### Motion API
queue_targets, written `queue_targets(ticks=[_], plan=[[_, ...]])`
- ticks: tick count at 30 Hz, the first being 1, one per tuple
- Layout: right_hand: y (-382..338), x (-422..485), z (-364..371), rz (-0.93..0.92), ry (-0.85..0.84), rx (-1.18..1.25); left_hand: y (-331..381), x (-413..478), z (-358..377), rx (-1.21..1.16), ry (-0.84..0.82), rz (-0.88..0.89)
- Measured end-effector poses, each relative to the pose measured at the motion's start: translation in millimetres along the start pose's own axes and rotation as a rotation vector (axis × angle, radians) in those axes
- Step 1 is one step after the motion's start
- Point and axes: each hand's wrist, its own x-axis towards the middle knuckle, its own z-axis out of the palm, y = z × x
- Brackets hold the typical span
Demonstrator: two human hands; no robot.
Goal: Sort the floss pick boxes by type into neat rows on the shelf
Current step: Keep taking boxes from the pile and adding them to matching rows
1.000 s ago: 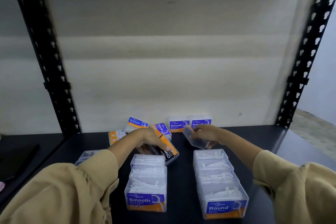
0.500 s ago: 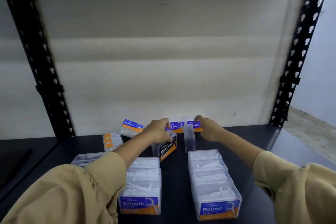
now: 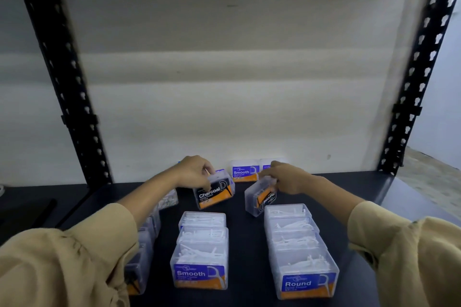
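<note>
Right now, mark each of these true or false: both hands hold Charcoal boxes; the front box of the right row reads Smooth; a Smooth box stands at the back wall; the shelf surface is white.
1. Both hands hold Charcoal boxes. True: the left hand grips one Charcoal box, the right hand a tilted Charcoal box.
2. The right row's front box reads Smooth. False: Round.
3. A Smooth box stands at the back wall. True.
4. The shelf is white. False: dark.
</note>
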Motion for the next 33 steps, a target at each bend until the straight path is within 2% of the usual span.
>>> queue_targets(ticks=[5,9,12,18,21,24,33], plan=[[-10.1,-0.9,-14.5,0.028,0.128,0.105,-39.9,-29.9,-42.3,-0.029,0.123,0.019],[-36.2,-2.9,-33.7,0.012,0.248,0.178,-73.6,-70.8,-78.0,-0.031,0.155,-0.028],[-67.8,-0.8,-46.0,-0.022,0.267,0.324,-96.1,-104.6,-94.6,-0.004,0.169,-0.088],[-133.9,15.5,-52.5,-0.119,0.259,0.468,-135.7,-160.9,-108.7,0.037,0.180,-0.191],[-161.9,19.1,-48.6,-0.138,0.246,0.532,-149.1,-176.5,-107.0,0.155,0.102,-0.255],[-179.8,20.1,-44.5,-0.159,0.239,0.590,-152.6,-181.7,-93.4,0.288,-0.044,-0.310],[-192.6,15.9,-36.3,-0.141,0.215,0.755,-141.5,-184.4,-63.2,0.270,-0.398,-0.272]])
